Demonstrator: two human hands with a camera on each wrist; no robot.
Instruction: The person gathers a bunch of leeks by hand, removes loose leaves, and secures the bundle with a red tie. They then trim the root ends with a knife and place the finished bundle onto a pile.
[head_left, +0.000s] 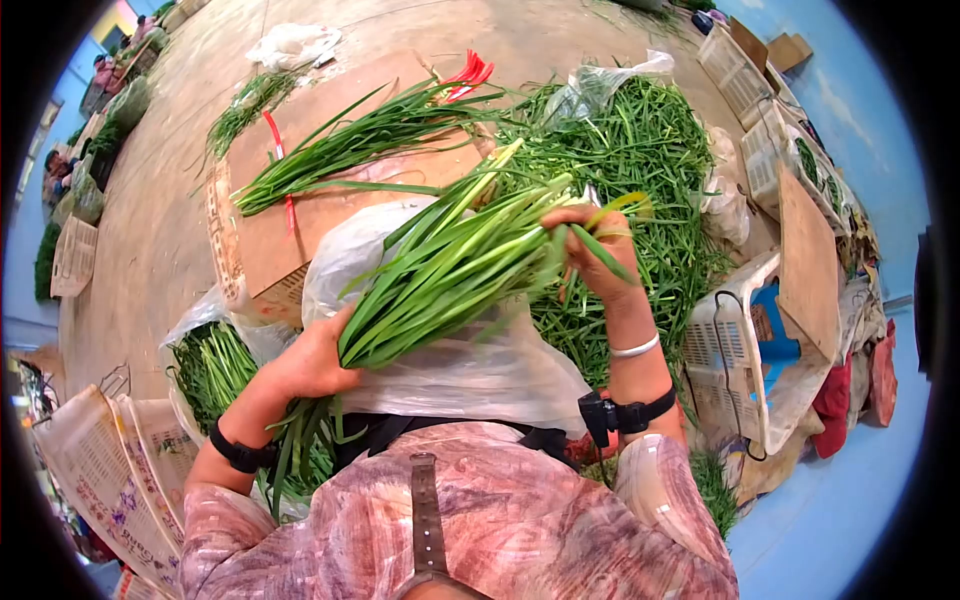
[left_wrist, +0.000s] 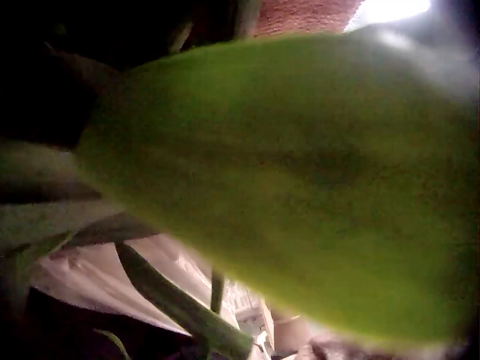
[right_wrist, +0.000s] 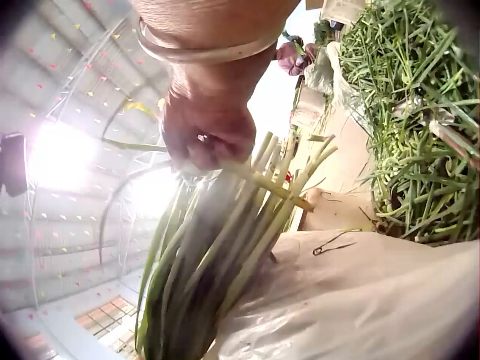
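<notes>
A bunch of garlic chives [head_left: 450, 275] lies slantwise over a whitish plastic sheet [head_left: 470, 375] on the person's lap. The left hand [head_left: 318, 362] grips its leafy end from below. Near the pale stem ends, the curled fingers of the right hand [head_left: 597, 250] pinch a few loose chive leaves, one of them yellow [head_left: 625, 202]. In the right wrist view the same hand [right_wrist: 210, 135] is right at the stems [right_wrist: 247, 217]. One blurred green leaf [left_wrist: 285, 172] fills most of the left wrist view and hides the left hand there.
Ahead, a cardboard-topped crate [head_left: 400, 175] bears another chive bunch [head_left: 350, 145] and red strips [head_left: 468, 78]. A large heap of loose chives [head_left: 630, 170] spreads at the right, beside white plastic crates [head_left: 720, 345]. At the left sits a bag of chives [head_left: 215, 365].
</notes>
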